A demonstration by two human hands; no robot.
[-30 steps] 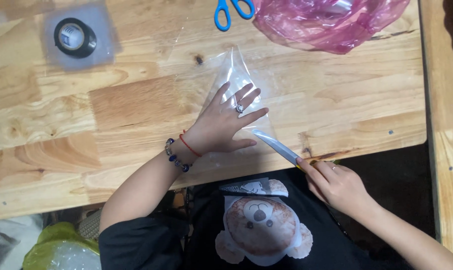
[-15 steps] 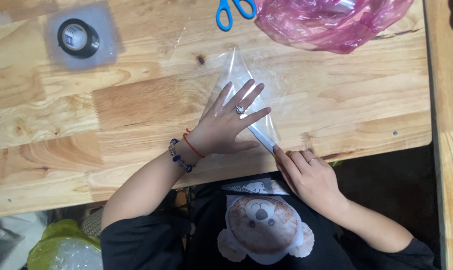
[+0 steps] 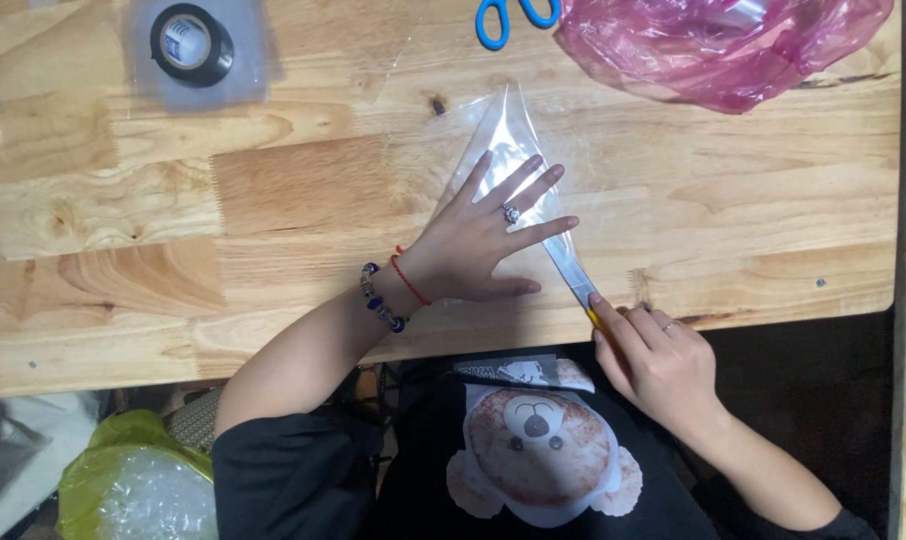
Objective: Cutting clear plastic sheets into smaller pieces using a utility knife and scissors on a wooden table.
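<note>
- The left hand (image 3: 478, 245) lay flat on a clear plastic sheet (image 3: 503, 140), fingers spread, palm down, gripping nothing and only pressing the sheet to the wooden table (image 3: 273, 190).
- A ring showed on one finger of that hand, and a beaded bracelet and a red cord circled its wrist.
- The clear plastic sheet lay near the middle of the table, folded to a narrow point at its far end and widening toward the near edge under the hand.
- The right hand (image 3: 658, 355) was closed around the yellow handle of a utility knife (image 3: 571, 272) at the near edge of the table.
- The knife's blade ran diagonally along the right edge of the sheet, its tip touching the sheet just beside the left hand's outermost finger.
- A ring also showed on the right hand.
- Blue-handled scissors (image 3: 513, 15) lay at the far edge of the table, only partly in view, well apart from both hands.
- A crumpled pink plastic bag (image 3: 723, 45) sat at the far right of the table, just right of the scissors.
- A roll of black tape (image 3: 191, 43) rested on a small grey square at the far left of the table.
- A yellow-green bag (image 3: 138, 480) holding bubble wrap sat off the table at the near left.
</note>
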